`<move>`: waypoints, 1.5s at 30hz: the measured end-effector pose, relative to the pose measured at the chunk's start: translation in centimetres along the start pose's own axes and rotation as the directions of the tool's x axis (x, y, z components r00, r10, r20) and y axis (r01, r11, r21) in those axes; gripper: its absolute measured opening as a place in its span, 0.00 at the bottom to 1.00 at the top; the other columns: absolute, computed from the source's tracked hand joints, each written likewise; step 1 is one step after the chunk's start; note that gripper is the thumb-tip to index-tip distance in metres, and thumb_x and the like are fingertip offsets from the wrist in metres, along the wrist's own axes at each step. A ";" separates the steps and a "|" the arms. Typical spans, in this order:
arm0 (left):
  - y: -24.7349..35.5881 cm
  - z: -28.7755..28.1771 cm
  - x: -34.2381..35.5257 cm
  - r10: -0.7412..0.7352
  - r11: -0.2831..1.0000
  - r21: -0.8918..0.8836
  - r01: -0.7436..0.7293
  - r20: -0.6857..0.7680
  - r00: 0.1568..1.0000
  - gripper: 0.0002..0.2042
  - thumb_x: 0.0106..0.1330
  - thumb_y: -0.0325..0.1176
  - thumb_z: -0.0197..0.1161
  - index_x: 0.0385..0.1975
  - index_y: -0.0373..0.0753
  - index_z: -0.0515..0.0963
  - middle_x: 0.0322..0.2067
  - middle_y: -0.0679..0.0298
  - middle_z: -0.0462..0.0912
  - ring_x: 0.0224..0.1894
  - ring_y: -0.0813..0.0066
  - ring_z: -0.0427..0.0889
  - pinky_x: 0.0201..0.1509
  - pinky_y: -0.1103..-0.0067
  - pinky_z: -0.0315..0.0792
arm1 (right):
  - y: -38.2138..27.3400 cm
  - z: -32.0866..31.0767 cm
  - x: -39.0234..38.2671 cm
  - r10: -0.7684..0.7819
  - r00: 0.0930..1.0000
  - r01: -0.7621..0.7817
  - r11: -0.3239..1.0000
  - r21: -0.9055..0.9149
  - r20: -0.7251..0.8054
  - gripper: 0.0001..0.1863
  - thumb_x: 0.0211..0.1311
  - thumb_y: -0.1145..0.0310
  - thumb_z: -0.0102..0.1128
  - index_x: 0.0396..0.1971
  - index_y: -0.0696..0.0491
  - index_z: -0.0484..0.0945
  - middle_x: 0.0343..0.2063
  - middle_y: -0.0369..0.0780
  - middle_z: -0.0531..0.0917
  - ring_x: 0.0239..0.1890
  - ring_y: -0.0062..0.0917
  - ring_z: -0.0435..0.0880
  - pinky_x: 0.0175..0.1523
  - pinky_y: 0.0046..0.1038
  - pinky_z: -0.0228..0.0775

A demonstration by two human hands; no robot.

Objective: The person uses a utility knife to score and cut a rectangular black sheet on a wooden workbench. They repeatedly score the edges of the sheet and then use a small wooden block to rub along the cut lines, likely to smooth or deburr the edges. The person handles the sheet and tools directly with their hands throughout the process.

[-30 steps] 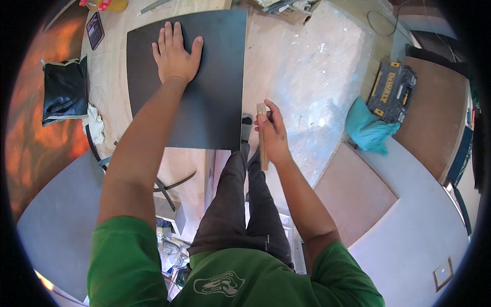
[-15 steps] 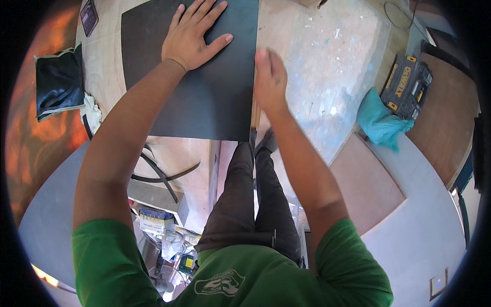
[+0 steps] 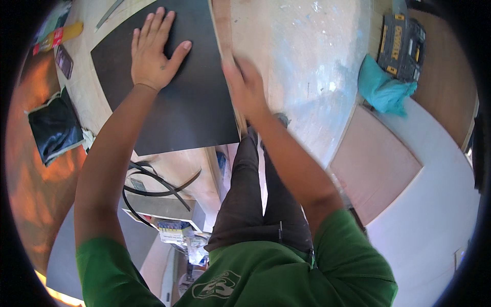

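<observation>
A black flat board (image 3: 184, 120) lies on a pale wooden worktop. My left hand (image 3: 155, 61) rests palm down on it, fingers stretched out and thumb spread to the right. Along the board's right edge, which shows a light strip, my right hand (image 3: 246, 88) is closed, with its fingers curled against that edge. Motion blurs its fingertips, and whatever they may hold is hidden.
Black strips (image 3: 163, 184) lie loosely below the board. At the left are a phone (image 3: 64, 62), a bottle with yellow contents (image 3: 60, 37) and a black pouch (image 3: 55, 125). A black-and-yellow tool case (image 3: 401, 48) and a teal cloth bundle (image 3: 383, 87) sit right.
In view, the board and both hands have shifted left, and the board appears more tilted. My right hand has moved down along its edge. My left hand stays flat on top.
</observation>
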State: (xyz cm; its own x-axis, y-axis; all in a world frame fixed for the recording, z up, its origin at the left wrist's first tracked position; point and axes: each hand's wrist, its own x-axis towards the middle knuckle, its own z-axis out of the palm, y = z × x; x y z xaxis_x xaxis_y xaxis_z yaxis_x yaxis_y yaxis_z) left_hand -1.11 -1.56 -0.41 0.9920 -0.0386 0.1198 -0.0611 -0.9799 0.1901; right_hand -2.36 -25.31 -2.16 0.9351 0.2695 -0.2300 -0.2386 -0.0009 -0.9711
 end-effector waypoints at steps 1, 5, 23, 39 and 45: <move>0.1 0.2 0.4 0.013 1.000 -0.010 -0.013 -0.010 1.000 0.35 0.69 0.55 0.61 0.74 0.47 0.65 0.76 0.59 0.61 0.79 0.58 0.56 0.80 0.54 0.44 | 0.6 0.1 5.1 0.016 0.997 -0.007 0.992 -0.127 0.069 0.23 0.71 0.54 0.61 0.46 0.62 0.79 0.36 0.48 0.84 0.38 0.33 0.82 0.44 0.32 0.72; 0.1 1.1 0.9 0.041 0.999 -0.019 -0.042 -0.016 0.999 0.35 0.70 0.56 0.60 0.74 0.48 0.65 0.76 0.59 0.61 0.79 0.58 0.55 0.80 0.54 0.44 | -0.2 0.9 8.4 -0.233 0.971 0.233 0.972 -0.001 -0.062 0.23 0.70 0.52 0.63 0.44 0.60 0.81 0.38 0.48 0.83 0.40 0.38 0.82 0.46 0.34 0.72; -0.5 0.7 0.0 0.043 0.999 -0.022 -0.044 -0.025 0.999 0.36 0.69 0.57 0.60 0.74 0.46 0.65 0.75 0.56 0.62 0.79 0.54 0.55 0.79 0.52 0.44 | 1.3 -0.3 -2.9 -0.205 0.975 0.192 0.972 -0.138 -0.083 0.21 0.66 0.53 0.68 0.41 0.59 0.79 0.34 0.51 0.81 0.36 0.46 0.81 0.42 0.42 0.71; -0.6 0.4 0.2 0.097 0.995 0.002 -0.097 -0.043 0.994 0.34 0.73 0.56 0.57 0.74 0.47 0.64 0.76 0.55 0.61 0.79 0.53 0.55 0.79 0.50 0.44 | 4.4 -2.1 -12.2 -0.143 0.987 0.128 0.976 -0.176 -0.074 0.28 0.64 0.52 0.69 0.53 0.61 0.80 0.43 0.55 0.83 0.44 0.47 0.84 0.51 0.37 0.75; -0.3 1.1 0.6 0.123 0.992 -0.018 -0.124 -0.061 0.991 0.35 0.72 0.58 0.57 0.75 0.47 0.64 0.76 0.55 0.61 0.79 0.53 0.55 0.79 0.51 0.44 | 0.5 -0.8 0.2 -0.008 1.000 0.005 0.980 -0.200 -0.012 0.29 0.64 0.48 0.68 0.48 0.62 0.81 0.42 0.54 0.83 0.43 0.46 0.83 0.50 0.36 0.74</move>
State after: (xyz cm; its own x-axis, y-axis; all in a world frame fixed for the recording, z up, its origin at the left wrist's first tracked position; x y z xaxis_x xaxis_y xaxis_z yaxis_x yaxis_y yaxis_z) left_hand -0.41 -1.48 -1.48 0.9684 -0.1469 0.2015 -0.1860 -0.9638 0.1911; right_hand -2.08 -26.04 -2.79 0.9400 0.2582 -0.2231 -0.1764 -0.1921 -0.9654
